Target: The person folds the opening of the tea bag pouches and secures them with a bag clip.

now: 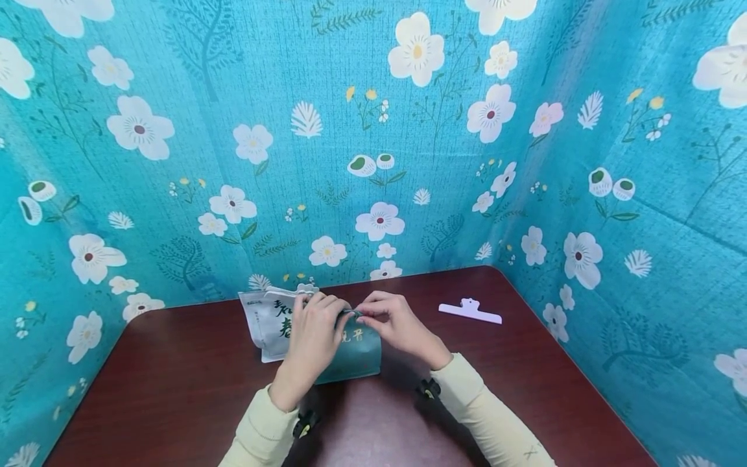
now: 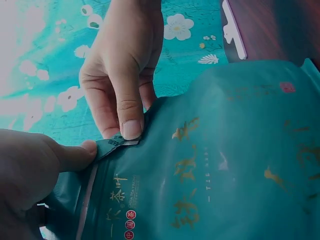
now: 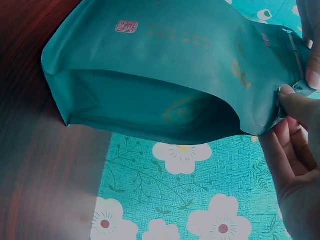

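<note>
A green foil tea bag (image 1: pixel 357 363) with gold lettering stands on the dark red table, its top edge between both hands. My left hand (image 1: pixel 315 327) pinches the top edge from the left, thumb and fingers round it. Close beside it, my right hand (image 1: pixel 399 324) pinches the right corner of the same edge between thumb and fingers. In the left wrist view, the bag's mouth strip (image 2: pixel 111 145) is folded and crumpled where the two thumbs meet. The bag's bottom gusset (image 3: pixel 145 105) shows in the right wrist view.
A white bag (image 1: pixel 270 331) with dark green lettering stands behind my left hand, a white clip (image 1: pixel 281 293) along its top. Another white clip (image 1: pixel 471 312) lies on the table (image 1: pixel 175 389) at the right. Flowered blue cloth (image 1: pixel 327 194) hangs behind and at the sides.
</note>
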{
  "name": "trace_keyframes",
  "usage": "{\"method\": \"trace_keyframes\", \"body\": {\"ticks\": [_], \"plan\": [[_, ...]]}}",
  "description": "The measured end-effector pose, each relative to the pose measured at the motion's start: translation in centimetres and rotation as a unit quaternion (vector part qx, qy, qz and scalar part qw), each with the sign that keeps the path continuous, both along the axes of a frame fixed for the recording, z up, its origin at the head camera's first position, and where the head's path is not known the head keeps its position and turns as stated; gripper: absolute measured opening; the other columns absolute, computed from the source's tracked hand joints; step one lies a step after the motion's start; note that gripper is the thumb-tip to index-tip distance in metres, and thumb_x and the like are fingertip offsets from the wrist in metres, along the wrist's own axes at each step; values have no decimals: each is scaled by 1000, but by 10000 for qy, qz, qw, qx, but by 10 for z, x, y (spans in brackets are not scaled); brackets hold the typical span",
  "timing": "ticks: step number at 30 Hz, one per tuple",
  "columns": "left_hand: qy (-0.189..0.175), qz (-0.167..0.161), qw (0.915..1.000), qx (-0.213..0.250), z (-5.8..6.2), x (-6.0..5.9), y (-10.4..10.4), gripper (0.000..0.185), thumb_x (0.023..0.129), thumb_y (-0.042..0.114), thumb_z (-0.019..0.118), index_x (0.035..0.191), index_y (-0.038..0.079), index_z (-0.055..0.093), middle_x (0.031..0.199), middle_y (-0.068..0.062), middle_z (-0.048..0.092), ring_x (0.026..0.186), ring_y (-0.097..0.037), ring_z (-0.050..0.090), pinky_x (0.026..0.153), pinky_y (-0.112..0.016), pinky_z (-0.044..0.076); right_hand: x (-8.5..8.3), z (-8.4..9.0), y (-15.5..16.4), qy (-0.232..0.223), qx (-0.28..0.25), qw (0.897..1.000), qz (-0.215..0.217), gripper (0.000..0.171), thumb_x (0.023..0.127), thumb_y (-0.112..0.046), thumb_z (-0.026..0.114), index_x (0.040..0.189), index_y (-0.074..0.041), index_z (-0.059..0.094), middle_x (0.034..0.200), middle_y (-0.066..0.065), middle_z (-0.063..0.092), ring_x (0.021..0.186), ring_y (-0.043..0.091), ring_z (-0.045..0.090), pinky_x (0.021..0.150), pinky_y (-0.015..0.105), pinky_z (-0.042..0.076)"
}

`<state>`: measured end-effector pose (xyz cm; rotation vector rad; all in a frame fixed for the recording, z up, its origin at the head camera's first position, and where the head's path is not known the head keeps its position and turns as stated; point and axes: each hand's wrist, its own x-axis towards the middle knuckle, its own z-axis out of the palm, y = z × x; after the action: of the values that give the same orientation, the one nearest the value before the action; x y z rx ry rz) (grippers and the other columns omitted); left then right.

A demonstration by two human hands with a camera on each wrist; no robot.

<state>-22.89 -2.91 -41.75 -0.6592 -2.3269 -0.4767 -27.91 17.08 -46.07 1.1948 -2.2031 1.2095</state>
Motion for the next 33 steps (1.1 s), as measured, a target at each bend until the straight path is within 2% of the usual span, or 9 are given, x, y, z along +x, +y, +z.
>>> {"method": "trace_keyframes", "body": {"ticks": [5,14,18,25,30,33], "plan": [[-8,-72,10000,-24,-1,1,1,6,87,15,82,92,12,78,87,-1,76,83,-20,63,86,-46,39,2,0,1,186,19,9998,-15,14,89,-5,78,102,-7,80,95,0,71,83,8,64,68,19,55],[145,-81,9998,51,-1,-4,-1,6,90,18,79,92,12,80,87,-2,76,81,-21,64,80,-43,40,5,6,-2,-352,-118,9993,60,25,89,-3,77,113,-8,78,103,3,73,89,13,71,76,23,59],[175,-159,9997,-44,-1,-4,-3,8,91,19,78,92,11,80,88,-2,76,81,-21,63,78,-42,39,6,7,-5,-578,-239,9980,94,25,88,0,76,113,-4,77,98,7,73,83,18,72,73,25,60],[187,-358,9992,53,-1,-4,-3,12,95,21,73,88,13,79,85,0,75,81,-20,63,77,-40,39,6,7,-5,-576,-298,9979,-46,20,86,0,78,105,-7,79,90,5,72,76,17,72,69,25,60],[247,-257,9994,53,-2,-5,-2,13,95,23,73,88,13,79,84,0,76,79,-20,63,76,-40,39,5,8,-4,-358,-187,9992,-56,20,88,0,77,106,-8,79,91,4,73,77,10,71,69,22,59],[279,-202,9994,-58,-3,-6,-1,13,91,25,79,89,13,79,84,-1,76,79,-20,63,77,-41,39,4,7,-4,-183,-107,9997,-91,19,88,0,77,105,-7,80,91,4,74,78,7,69,69,21,58]]}}
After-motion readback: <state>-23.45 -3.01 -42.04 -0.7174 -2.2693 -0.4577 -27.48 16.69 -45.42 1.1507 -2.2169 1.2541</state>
